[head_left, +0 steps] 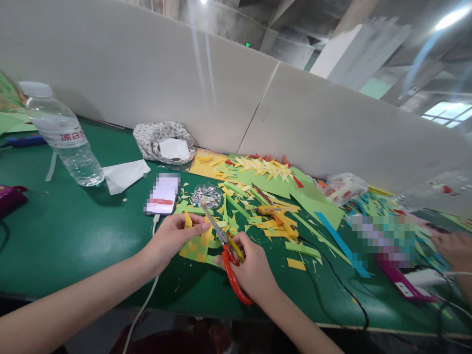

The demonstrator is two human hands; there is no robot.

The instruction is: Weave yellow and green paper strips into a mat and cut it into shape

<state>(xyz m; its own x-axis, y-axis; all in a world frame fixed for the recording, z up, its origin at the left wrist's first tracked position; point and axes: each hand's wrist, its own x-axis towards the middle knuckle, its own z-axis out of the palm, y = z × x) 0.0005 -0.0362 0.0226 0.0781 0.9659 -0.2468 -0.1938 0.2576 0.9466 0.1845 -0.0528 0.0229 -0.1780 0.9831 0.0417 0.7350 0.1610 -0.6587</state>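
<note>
My left hand (171,238) pinches a woven yellow-and-green checked paper piece (196,250), which hangs below the fingers with yellow strips sticking up at its top. In my right hand (254,265) is a pair of scissors (226,250) with red handles, its blades pointing away and to the left. The tips lie close to the upper right of the woven piece; I cannot tell whether they touch it. A yellow curved part shows inside the right hand beside the red handle. Beyond the blades sits a clear dish of small beads or sequins (207,196).
A yellow glue gun (278,220) with a black cord lies among paper scraps to the right. Left stand a phone (162,194) on a white cable and a water bottle (66,137). A spiky woven paper figure (263,167) lies behind. Another person's hand (452,246) is far right.
</note>
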